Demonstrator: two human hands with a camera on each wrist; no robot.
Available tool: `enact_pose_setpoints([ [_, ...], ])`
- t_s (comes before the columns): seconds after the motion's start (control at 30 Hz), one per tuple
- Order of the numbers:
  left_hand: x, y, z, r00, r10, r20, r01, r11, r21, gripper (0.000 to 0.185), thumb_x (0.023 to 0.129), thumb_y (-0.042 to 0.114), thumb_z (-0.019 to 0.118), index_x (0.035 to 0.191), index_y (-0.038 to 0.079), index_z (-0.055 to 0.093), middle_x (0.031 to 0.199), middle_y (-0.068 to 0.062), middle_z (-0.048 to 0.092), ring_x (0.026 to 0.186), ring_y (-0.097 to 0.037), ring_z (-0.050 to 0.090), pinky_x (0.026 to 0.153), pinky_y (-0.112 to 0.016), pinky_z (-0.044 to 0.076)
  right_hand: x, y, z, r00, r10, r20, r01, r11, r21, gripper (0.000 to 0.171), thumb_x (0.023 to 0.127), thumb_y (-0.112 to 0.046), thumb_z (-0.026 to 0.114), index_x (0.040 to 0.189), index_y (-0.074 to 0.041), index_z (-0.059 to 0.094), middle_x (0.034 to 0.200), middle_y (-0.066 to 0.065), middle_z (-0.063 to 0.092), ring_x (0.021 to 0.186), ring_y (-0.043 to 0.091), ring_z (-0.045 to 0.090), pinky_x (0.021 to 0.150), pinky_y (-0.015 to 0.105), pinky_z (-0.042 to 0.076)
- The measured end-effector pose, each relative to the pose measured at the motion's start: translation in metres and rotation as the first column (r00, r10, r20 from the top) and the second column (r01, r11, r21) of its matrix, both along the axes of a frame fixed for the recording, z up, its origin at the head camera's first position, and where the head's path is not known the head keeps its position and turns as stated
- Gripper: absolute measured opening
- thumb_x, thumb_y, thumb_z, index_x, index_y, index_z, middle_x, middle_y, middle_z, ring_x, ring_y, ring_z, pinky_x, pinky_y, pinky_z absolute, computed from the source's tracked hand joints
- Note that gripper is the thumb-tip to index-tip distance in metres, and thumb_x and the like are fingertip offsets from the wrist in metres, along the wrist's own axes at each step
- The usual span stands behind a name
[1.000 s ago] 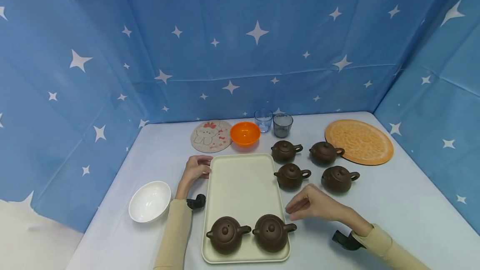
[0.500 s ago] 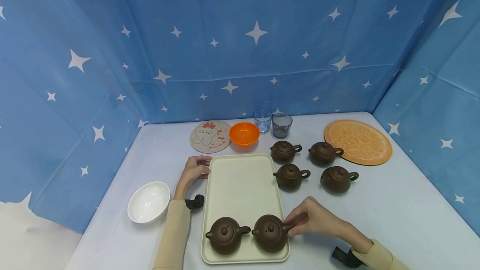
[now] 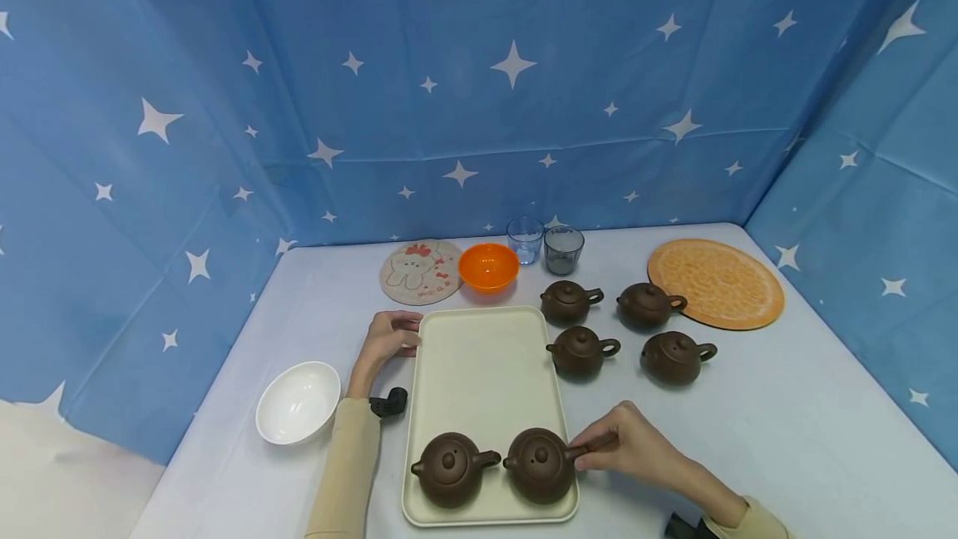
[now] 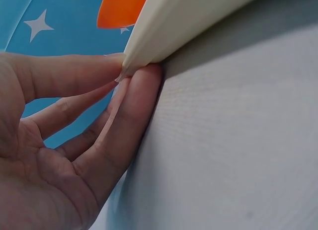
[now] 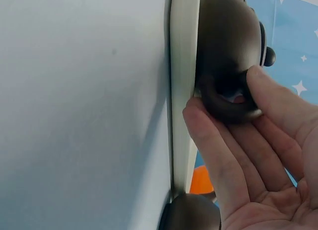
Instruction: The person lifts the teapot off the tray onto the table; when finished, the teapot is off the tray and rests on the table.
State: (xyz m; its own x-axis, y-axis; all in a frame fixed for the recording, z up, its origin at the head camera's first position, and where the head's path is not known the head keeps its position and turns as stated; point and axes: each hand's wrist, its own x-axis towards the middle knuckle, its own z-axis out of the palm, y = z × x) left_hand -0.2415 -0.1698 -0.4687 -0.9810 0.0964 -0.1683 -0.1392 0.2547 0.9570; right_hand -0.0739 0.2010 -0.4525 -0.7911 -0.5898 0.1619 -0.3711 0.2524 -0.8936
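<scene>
A cream tray (image 3: 482,385) lies lengthwise in the head view, bearing two dark brown teapots near its front edge. At its far left corner my left hand (image 3: 387,341) pinches the rim; in the left wrist view the thumb is on top and a finger beneath the tray edge (image 4: 169,26). My right hand (image 3: 632,443) holds the handle of the right teapot (image 3: 537,466), which sits on the tray. Thumb and fingers close about that handle (image 5: 226,106) in the right wrist view. The left teapot (image 3: 451,472) stands beside it, touched by neither hand.
Several more teapots (image 3: 674,358) stand right of the tray. Behind are an orange bowl (image 3: 489,269), a round rabbit mat (image 3: 419,273), two glasses (image 3: 563,250) and an orange round mat (image 3: 718,285). A white bowl (image 3: 298,403) lies left of my left arm.
My right hand has come down and toward me from beside the tray and taken the right teapot's handle. The left hand stays on the tray rim.
</scene>
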Motion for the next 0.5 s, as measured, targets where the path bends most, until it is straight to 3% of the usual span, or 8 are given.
enact_pose_setpoints([
  [0.5, -0.0012, -0.0021, -0.0019, 1.0, -0.019, -0.005, 0.019, 1.0, -0.016, 0.049, 0.069, -0.013, 0.061, 0.118, -0.012, 0.06, 0.096, -0.019, 0.063, 0.067, -0.016, 0.064, 0.06, -0.029, 0.062, -0.0004, 0.0044, 0.0004, 0.999, -0.031, 0.014, 0.031, 0.999, -0.025, 0.018, 0.078, -0.013, 0.077, 0.089, 0.002, 0.076, 0.082, 0.006, 0.074, 0.07, 0.007, 0.069, 0.053, 0.028, 0.059],
])
